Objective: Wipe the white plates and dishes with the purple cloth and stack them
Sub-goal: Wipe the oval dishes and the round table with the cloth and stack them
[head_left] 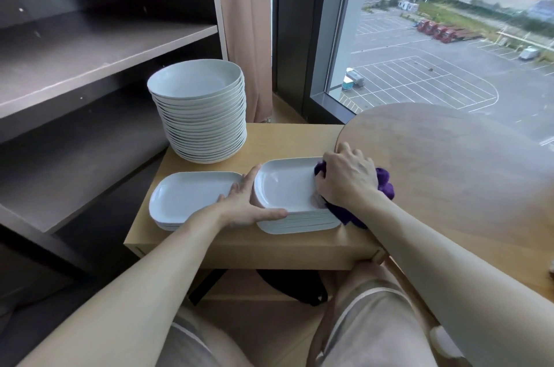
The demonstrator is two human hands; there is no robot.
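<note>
With its grip clamped on the purple cloth (385, 183) at the right end of the top dish (284, 186), the right hand (347, 177) should sweep left while the left hand (248, 201), grip apart, braces the stack (299, 224) on the bench (299, 138).

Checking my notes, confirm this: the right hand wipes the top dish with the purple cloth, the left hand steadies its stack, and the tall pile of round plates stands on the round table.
One slip: the head view shows the tall pile of round plates on the light rectangular table, not the round table. Right hand, purple cloth, left hand: correct.
</note>
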